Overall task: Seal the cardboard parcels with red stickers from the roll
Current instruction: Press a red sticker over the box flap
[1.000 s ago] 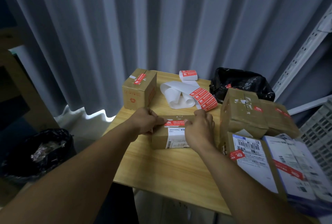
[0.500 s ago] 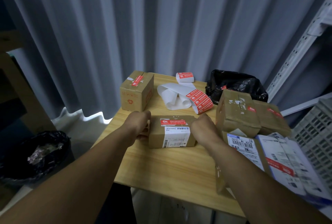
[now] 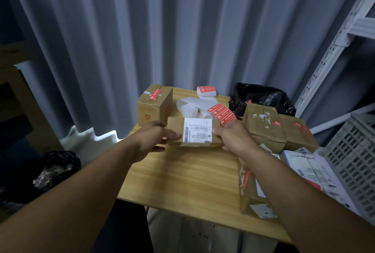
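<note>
1. Left grip closed on the left end of the held parcel: thumb laid across the front face, fingers curled behind it.
2. Right grip closed on the right end, thumb tip pressed beside the right edge of the white shipping label, remaining fingers hidden behind the cardboard.
3. Held parcel tipped up between both grips over the far half of the tabletop, label face toward the camera; impossible to tell whether its lower edge touches the wood.
4. At 12 o'clock from the held parcel, near the tabletop's far edge: sticker roll. Loose white backing strip looping from there toward the parcel, with a run of red stickers at 1 o'clock, just behind the parcel's upper right corner.
5. At 11 o'clock: upright sealed box, with a red seal across its top seam.
6. At 2 o'clock: crumpled black bag. At 3 o'clock, just beside the right grip: two brown parcels side by side, red stickers on top, stacked on other packages.
7. At 5 o'clock, partly under the right forearm: another cardboard parcel near the tabletop's near right corner; white mailers beside it, grey slotted crate further right.
8. At 8 o'clock, down on the floor: bin lined with black plastic. Behind everything: pleated grey curtain.
</note>
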